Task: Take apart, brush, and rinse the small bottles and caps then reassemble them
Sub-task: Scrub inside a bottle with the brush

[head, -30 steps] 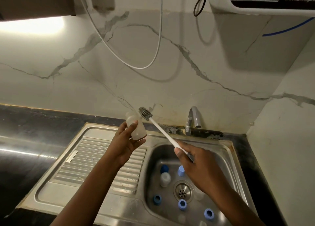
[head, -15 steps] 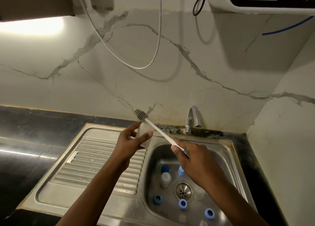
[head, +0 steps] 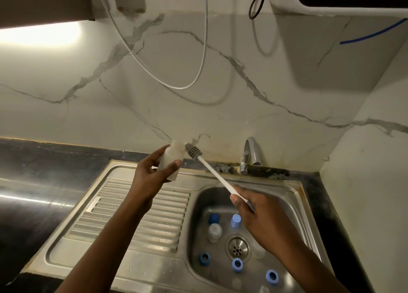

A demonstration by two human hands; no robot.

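1. The bottle (head: 171,160) tilts, its long axis running up toward the wall, mouth uppermost. The brush (head: 212,171) slants from lower right up to a bristled head just beside that mouth.
2. The bottle is a frosted, translucent cylinder; the brush has a slim white handle and a grey ribbed head.
3. The left hand (head: 150,177) grips the bottle above the ribbed steel drainboard (head: 136,217). The right hand (head: 258,213), held apart, grips the handle's end over the basin (head: 197,222).

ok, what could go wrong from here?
The right hand grips the long white-handled grey-bristle brush at its far end, so its head may miss the mouth of the small translucent plastic bottle and knock it. The left hand holds that bottle only with thumb and fingertips; it could slip.
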